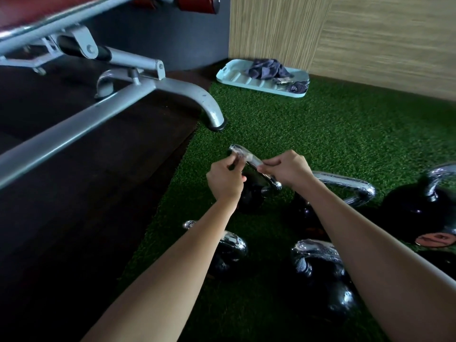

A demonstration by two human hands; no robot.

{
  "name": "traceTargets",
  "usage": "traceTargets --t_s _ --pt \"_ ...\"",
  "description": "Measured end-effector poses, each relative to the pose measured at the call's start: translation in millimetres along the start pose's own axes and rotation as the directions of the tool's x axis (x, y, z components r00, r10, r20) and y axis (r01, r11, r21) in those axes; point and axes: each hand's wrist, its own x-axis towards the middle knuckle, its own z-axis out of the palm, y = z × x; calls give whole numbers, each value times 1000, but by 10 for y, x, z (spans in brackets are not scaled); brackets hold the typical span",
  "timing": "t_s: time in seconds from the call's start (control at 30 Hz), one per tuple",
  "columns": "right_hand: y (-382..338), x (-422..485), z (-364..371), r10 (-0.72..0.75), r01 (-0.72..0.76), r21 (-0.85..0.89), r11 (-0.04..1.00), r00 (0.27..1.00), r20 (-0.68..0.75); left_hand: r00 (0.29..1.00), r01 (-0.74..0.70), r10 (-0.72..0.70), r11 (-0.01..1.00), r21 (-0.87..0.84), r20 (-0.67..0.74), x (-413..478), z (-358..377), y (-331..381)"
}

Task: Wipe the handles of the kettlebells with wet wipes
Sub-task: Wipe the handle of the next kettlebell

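Note:
Several black kettlebells with chrome handles stand on green turf. The far left kettlebell (254,193) has a pale wet wipe (249,157) draped over its chrome handle (269,180). My left hand (225,180) pinches the wipe at the handle's left end. Gripping the wipe at the handle's right side is my right hand (288,169). More kettlebells stand nearer me, one under my left forearm (232,250), one under my right forearm (318,265), a large-handled one (350,187) behind my right wrist, and one (424,213) at the right edge.
A grey steel weight bench frame (138,95) with a foot (217,122) on the turf's edge fills the upper left, over dark flooring. A light blue tray (246,79) holding crumpled dark cloths (267,69) lies by the wood-panel wall (370,33).

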Motion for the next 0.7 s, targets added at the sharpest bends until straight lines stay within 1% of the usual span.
traceTargets --t_s 0.1,0.2,0.27,0.33,0.4,0.5,0.57,0.63,0.7 --pt "-53 -3 -114 -4 19 -83 996 985 173 1000 28 -28 1000 -3 13 61 -27 23" --pt "-115 2 -195 3 19 -87 996 968 249 998 60 -59 998 -25 19 -40 21 51" --pt "-168 23 -229 24 5 -96 995 955 296 994 105 -104 992 -70 12 -198 119 53" --pt "-200 60 -265 45 -17 -91 996 946 322 986 166 -166 977 -131 11 -361 223 79" --pt "-204 92 -292 57 -37 -68 997 946 321 980 197 -198 966 -169 9 -488 320 95" --pt "-175 154 -302 70 -48 -76 996 946 317 980 192 -198 963 -191 -12 -616 384 93" --pt "-165 192 -337 102 -83 -71 994 935 341 979 192 -201 961 -198 -26 -652 375 75" --pt "-160 218 -367 139 -114 -87 990 916 376 983 175 -181 969 -175 -17 -701 359 74" --pt "-163 233 -383 158 -118 -124 985 906 394 987 163 -162 968 -190 20 -765 348 94"
